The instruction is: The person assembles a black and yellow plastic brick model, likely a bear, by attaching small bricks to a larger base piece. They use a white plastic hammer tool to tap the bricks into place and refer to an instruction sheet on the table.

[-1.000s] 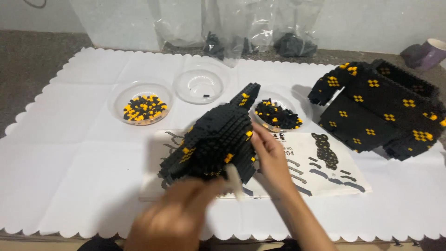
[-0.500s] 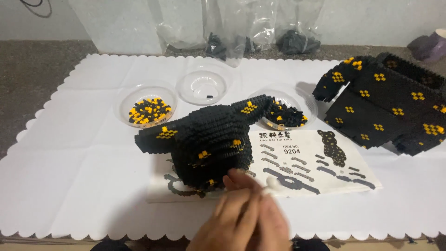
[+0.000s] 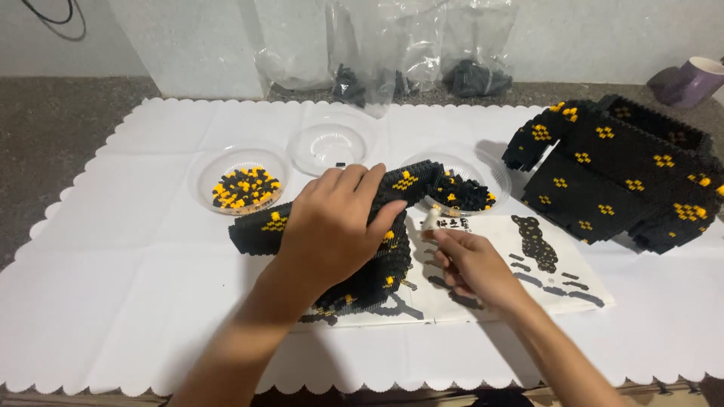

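Head view is showing a white sheet (image 3: 113, 301) with a scalloped edge covering the table; a black brick model (image 3: 377, 267) with yellow spots is lying at its centre, partly over a printed leaflet (image 3: 543, 279). Left hand (image 3: 335, 226) is lying over the top of the model, fingers spread and curled against it, pressing rather than pinching; right hand (image 3: 467, 264) is resting on the leaflet just beside the model, thumb and fingers closed on a small pale piece (image 3: 431, 220); what kind of piece it is cannot be told. Leaflet is white and rectangular, carrying a black spotted figure and dark part outlines. Three clear round dishes are standing behind the model: left dish (image 3: 241, 187) is holding mixed black and yellow bricks; middle dish (image 3: 326, 147) is nearly bare; right dish (image 3: 461, 188) is holding mostly black bricks and touching the model's far end. Larger black model section (image 3: 611, 177) is lying at the right, well apart from both hands. Clear plastic bags (image 3: 377, 45) with dark pieces are leaning against the wall; purple cup (image 3: 694, 81) is standing at far right.
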